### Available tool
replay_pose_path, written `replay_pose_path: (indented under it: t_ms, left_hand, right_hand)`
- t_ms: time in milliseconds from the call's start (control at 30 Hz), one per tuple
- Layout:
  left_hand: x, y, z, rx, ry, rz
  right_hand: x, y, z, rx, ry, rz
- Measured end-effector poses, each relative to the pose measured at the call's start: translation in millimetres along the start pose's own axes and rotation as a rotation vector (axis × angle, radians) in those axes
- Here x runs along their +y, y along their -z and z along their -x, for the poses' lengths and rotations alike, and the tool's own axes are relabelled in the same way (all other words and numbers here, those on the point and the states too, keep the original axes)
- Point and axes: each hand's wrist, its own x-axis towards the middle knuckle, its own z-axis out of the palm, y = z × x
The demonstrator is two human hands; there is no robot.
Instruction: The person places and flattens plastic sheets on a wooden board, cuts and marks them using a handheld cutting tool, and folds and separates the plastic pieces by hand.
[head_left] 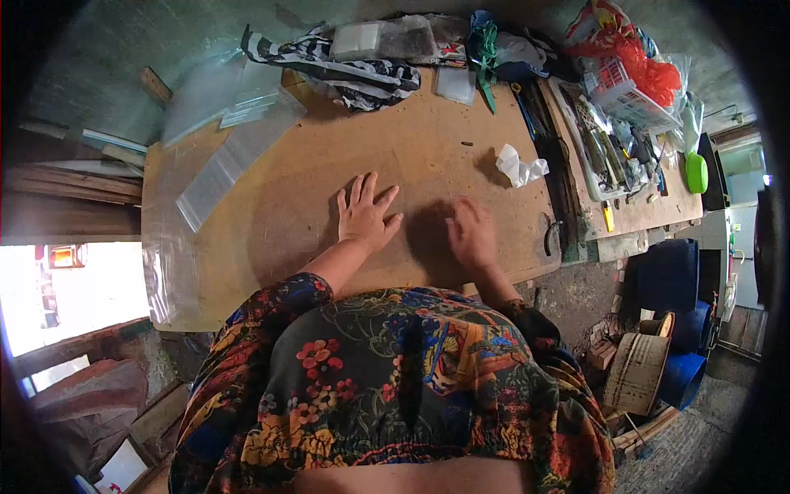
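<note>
My left hand (366, 218) lies palm down on the brown wooden tabletop (288, 198), its fingers spread and nothing in it. To its right is my right hand (471, 235), somewhat blurred, over the near part of the same table. Its fingers point forward with the thumb apart, and I see nothing held; a dark shadow lies on the wood beside it. A crumpled white tissue (521, 166) sits beyond my right hand. Clear plastic bags (239, 156) lie flat to the left of my left hand. A small dark piece (467, 144) rests farther back.
A black-and-white striped bag (346, 78) and other plastic packets line the back edge. At right, a tray of tools (605, 152) and a white basket (629, 95) with a red bag stand on a side board. Blue barrels (668, 276) stand on the floor at right.
</note>
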Motion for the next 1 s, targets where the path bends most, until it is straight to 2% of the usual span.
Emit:
replay_pose_path:
  t_ms: [33,100,167,200,267,467,633,700,733,767,833,900,1000]
  left_hand:
    - [-0.8,-0.4,-0.2,0.0,-0.001,0.003]
    - [-2.3,-2.7,-0.1,0.009,-0.003,0.006]
    - [-1.3,-1.9,-0.2,-0.001,0.0,0.005]
    - [-0.3,-1.6,-0.5,-0.009,0.009,-0.008]
    - [0.2,-2.3,-0.8,-0.019,0.003,-0.007]
    - [-1.5,-1.9,-0.1,-0.008,0.007,-0.014]
    - [-1.2,-1.1,0.6,-0.003,0.006,0.005]
    - [-2.5,-4.5,-0.1,0.012,0.006,0.007]
    - [-2.8,-5.2,0.2,0.022,-0.003,0.004]
    - [-2.7,-4.6,0.8,0.025,0.005,0.007]
    - [-1.1,-0.7,1.9,-0.001,0.011,0.012]
    - [-0.8,-0.1,1.1,-0.007,0.012,0.018]
    - [-1.1,0.8,2.8,-0.012,0.014,0.017]
  right_hand:
    - [11.7,9.6,4.7,0.06,-0.11,-0.027]
    - [48.4,15.3,23.3,0.343,-0.279,0.09]
    - [83.8,37.4,46.6,0.345,-0.475,0.201]
    - [96.7,45.8,57.6,0.345,-0.485,0.213]
    - [112.1,55.1,75.0,0.28,-0.642,0.363]
    - [120.0,54.8,79.4,0.25,-0.793,0.282]
    - [126.4,55.5,78.7,0.225,-0.728,0.332]
    - [132.3,55.9,76.6,0.399,-0.632,0.381]
    - [121.7,62.0,66.7,0.477,-0.518,0.338]
    - [109.3,65.8,55.6,0.475,-0.51,0.336]
    - [82.5,64.6,35.1,0.379,-0.274,0.143]
    - [50.8,46.8,16.3,0.18,-0.199,-0.025]
    - [3.1,18.2,-2.8,0.071,-0.086,-0.147]
